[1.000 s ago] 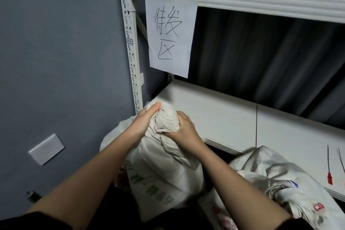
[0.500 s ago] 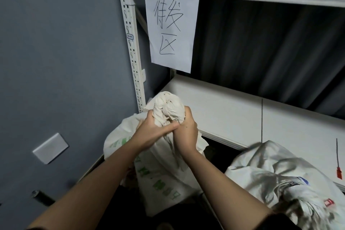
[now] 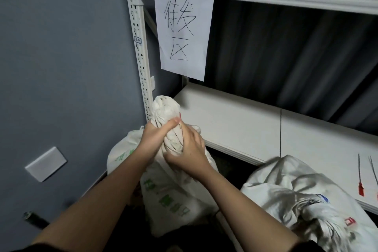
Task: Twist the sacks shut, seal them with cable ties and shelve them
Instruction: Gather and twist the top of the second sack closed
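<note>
Behind, white shelf, grey wall

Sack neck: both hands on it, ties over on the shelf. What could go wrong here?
1. The ties lie far right on the shelf; fetching one frees a hand, so the twisted neck may unwind.
2. With the left hand and right hand only on the neck, the sack could slump.

Sack stands left of the second sack, both before the shelf; cable ties lie on it, right.
</note>
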### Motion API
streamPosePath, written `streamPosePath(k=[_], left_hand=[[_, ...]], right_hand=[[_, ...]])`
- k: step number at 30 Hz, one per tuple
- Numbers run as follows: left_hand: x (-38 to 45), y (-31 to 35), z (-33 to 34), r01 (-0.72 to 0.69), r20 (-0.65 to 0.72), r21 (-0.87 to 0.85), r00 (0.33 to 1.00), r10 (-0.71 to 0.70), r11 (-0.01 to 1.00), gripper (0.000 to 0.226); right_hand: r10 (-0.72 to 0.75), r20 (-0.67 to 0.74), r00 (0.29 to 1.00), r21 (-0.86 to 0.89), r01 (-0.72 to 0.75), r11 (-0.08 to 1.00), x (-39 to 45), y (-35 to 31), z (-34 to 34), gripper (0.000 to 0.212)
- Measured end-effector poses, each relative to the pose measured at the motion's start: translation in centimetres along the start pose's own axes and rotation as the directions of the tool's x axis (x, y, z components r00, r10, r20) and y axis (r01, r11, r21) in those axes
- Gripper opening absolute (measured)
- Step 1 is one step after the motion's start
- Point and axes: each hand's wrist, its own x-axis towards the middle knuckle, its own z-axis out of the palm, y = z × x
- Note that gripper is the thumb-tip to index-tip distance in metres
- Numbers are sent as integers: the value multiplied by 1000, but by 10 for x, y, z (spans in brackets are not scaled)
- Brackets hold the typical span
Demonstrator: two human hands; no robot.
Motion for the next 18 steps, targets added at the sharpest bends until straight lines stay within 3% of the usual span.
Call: streamPosePath(k=[6, 10, 15, 18], left_hand=[[1, 18, 9, 36, -55, -132, 998, -44, 991, 22], [6, 28, 16, -7, -101, -185, 995, -12, 983, 18], [12, 24, 17, -40, -131, -187, 991, 15, 982, 22], [18, 14, 16, -12, -194, -241, 980, -36, 971, 9]], right_hand=[[168, 19, 986, 109, -169, 979, 3, 0, -6, 104], [203, 3, 979, 13, -203, 979, 24, -6, 2, 99], [235, 45, 971, 63, -238, 969, 38, -2, 16, 70], [259, -18, 966, 12, -259, 966, 41, -1, 28, 42]])
